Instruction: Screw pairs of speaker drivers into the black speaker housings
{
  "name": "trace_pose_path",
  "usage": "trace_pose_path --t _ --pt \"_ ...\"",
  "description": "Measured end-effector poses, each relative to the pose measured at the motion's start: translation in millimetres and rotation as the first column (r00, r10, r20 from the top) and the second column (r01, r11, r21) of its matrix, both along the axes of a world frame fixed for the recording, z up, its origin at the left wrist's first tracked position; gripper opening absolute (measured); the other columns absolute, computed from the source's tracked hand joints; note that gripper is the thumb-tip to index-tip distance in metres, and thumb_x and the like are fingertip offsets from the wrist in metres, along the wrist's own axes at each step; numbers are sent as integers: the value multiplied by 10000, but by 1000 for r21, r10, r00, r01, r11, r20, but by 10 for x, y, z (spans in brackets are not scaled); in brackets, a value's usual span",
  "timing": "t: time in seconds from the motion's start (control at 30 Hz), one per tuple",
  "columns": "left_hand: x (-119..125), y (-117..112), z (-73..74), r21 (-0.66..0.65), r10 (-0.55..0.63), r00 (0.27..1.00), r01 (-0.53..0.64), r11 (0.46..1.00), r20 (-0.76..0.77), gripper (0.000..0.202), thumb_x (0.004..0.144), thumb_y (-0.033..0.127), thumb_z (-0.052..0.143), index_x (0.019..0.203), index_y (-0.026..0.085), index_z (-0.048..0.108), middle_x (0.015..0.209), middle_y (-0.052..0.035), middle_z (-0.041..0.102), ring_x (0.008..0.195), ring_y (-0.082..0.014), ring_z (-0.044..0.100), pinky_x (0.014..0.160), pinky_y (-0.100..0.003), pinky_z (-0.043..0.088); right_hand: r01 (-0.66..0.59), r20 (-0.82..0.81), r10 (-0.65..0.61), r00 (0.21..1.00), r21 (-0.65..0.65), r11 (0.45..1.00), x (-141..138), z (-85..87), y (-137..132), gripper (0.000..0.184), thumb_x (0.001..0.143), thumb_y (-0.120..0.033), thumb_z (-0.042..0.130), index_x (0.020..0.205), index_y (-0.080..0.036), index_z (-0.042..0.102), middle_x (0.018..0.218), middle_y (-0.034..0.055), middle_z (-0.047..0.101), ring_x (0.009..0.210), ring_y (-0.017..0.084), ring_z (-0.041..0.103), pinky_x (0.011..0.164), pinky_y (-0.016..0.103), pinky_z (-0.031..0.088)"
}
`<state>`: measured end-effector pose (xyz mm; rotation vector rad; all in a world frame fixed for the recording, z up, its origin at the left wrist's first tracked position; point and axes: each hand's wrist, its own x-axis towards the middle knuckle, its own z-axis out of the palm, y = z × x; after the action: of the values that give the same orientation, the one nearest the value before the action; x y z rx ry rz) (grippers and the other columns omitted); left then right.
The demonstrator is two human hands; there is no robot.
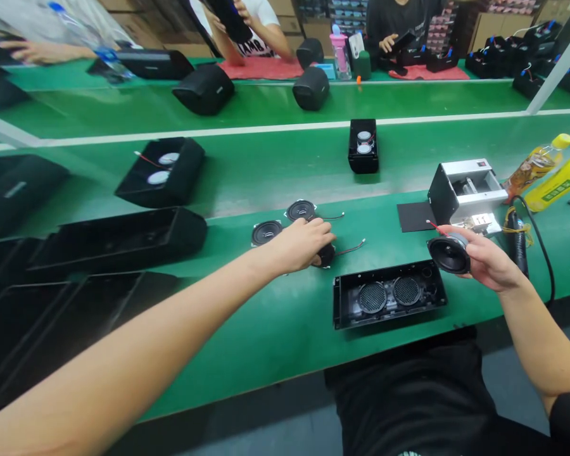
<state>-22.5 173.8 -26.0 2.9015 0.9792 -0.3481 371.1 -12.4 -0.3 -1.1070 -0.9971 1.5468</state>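
Observation:
My right hand (491,258) is closed on a round black speaker driver (448,255), its cone tilted towards me and a thin red lead rising behind it. On the green bench, my left hand (306,244) has its fingers curled over another speaker driver (326,256), which they partly hide. Two more drivers, a near one (266,233) and a farther one (300,209), lie cone up beside that hand. Below and between my hands sits an open black speaker housing (389,296) with two round mesh grilles inside.
Black housings (123,240) crowd the left side. A housing with two drivers (363,147) stands on the green strip ahead. To the right are a silver-and-black machine (468,190), a black cable (541,240) and drink bottles (558,183). Co-workers sit opposite.

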Motion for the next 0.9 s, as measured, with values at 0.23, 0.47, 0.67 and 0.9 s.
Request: trace_pose_path --t 0.23,0.47,0.67,0.9 --pt "-190 -689 -168 167 119 988 -134 977 100 331 879 116 657 1198 147 741 1479 -275 700 1347 -439 669 1039 -527 569 -74 302 18 953 175 982 -29 67 -179 491 910 -417 941 1354 -257 804 1156 79 815 914 176 754 650 223 597" --pt "-318 -1360 -454 176 232 953 -266 948 193 538 871 108 595 1401 59 669 1412 -314 740 1164 -446 730 885 -543 630 -586 878 -151 455 422 692 -257 25 -252 453 1094 -346 732 1510 -188 649 1388 161 811 1157 268 818 978 415 720" --pt "-514 -1505 -497 41 245 942 -261 965 232 676 879 214 619 1549 124 594 1512 -284 661 1289 -468 678 920 -563 653 -739 934 -251 254 355 572 -394 -109 -154 394 1101 -239 688 1479 -134 653 1400 160 810 1161 278 801 919 409 711" --pt "-736 -1526 -354 -193 250 913 -195 962 323 476 1033 305 482 1439 181 697 1362 -184 771 1211 -350 769 1012 -481 672 -815 988 -149 38 117 568 -439 -186 -63 468 1085 -258 752 1535 -155 677 1519 148 775 1190 294 781 892 420 555"
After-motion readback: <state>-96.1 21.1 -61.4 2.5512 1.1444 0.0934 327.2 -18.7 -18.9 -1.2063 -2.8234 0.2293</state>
